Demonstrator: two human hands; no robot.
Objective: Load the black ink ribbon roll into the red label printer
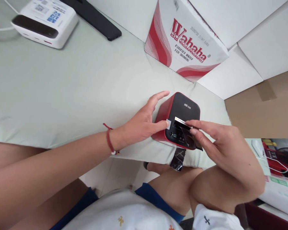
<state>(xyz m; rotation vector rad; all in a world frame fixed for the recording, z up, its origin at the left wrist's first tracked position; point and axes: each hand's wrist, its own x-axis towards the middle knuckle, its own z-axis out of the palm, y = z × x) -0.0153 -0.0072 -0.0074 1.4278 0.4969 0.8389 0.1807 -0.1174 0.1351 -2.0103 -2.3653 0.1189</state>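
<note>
Item: one red-and-black boxy device (186, 110), near the front edge of the cloth-covered desk (62, 89); your left hand (142, 123) lies spread beside it, thumb tip on the light-grey tab (169, 124), apparently to brace it against the other hand's pull or push. Item: one thin dark strip (190, 139) at the slot, pinched between thumb and forefinger of your right hand (227, 143), seemingly to control its loose end. Pose: left forearm reaching in from your left, right wrist sharply bent, fingers pointing leftward.
</note>
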